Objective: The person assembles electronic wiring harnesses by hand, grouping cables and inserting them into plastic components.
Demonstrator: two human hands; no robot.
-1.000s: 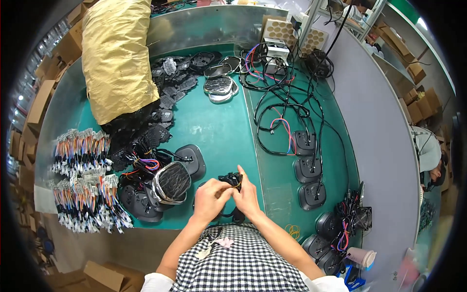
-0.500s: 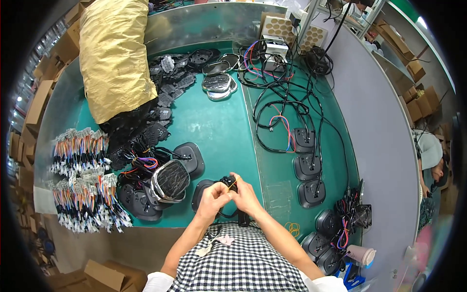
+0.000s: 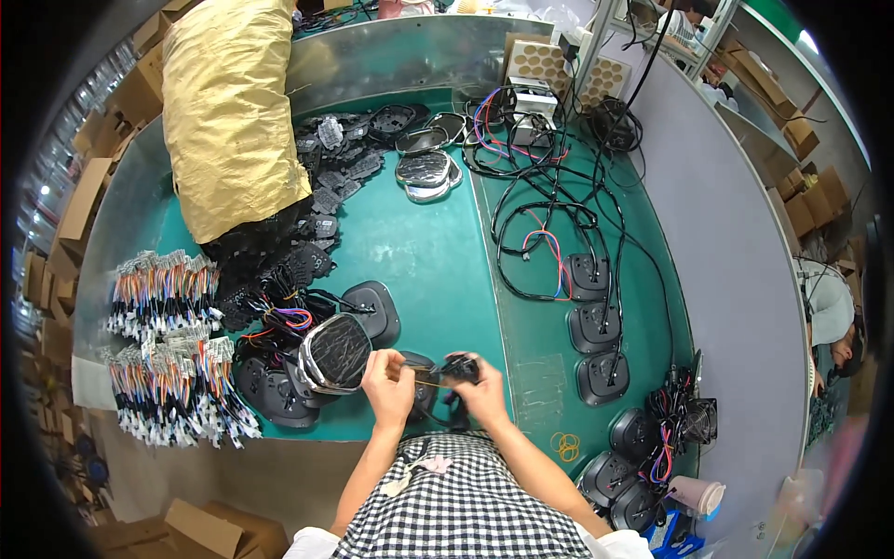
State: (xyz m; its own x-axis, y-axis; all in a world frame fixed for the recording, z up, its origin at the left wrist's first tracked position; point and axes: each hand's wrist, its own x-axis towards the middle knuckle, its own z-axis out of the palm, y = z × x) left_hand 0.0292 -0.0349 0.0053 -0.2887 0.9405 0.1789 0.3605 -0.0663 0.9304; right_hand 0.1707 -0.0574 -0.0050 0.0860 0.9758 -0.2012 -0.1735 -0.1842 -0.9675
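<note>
Work in hand: both hands meet at the near edge of the green bench (image 3: 419, 252), just in front of the person's checked apron. The right hand (image 3: 484, 396) is closed round a small black part (image 3: 459, 369). The left hand (image 3: 388, 384) pinches a thin yellowish strand (image 3: 424, 382), likely a rubber band, stretched across to that part. Whether the strand is already looped on cannot be told.

Progress, as a judgement: early to middle. At the right, three black housings (image 3: 596, 326) lie in a row with cables (image 3: 549, 214) attached, and more sit near the right corner, which reads as finished or staged stock. At the left, a heap of black parts (image 3: 279, 279), a chrome-rimmed mirror shell (image 3: 335, 352) and bundles of coloured wire looms (image 3: 163, 359) remain, so much appears left to do.

The part: small, dark, matt, compact; detail is too small to make out. Spare yellow bands (image 3: 563, 443) lie on the bench just right of the right forearm. A yellow sack (image 3: 228, 121) covers the far left.
</note>
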